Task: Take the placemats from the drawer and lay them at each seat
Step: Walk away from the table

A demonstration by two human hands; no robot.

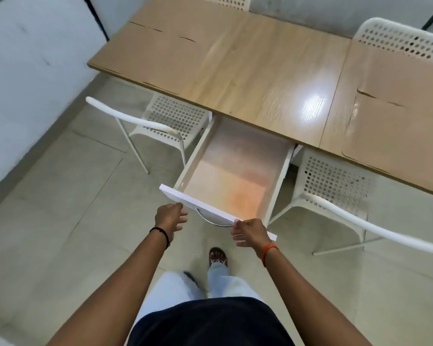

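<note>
The white drawer under the wooden table is pulled out, and only its bare bottom shows. Tan placemats lie flat on the table: at the left end and at the right end, with another behind it. My left hand is at the left corner of the drawer front, fingers spread, thumb touching its top edge. My right hand rests against the right part of the drawer front, thumb on the top edge, fingers apart. Neither hand holds a mat.
White perforated chairs stand at the table: one near left, one near right, one far right, one at the far side. A metal handle curves below the drawer front. Tiled floor lies all around; my feet are under the drawer.
</note>
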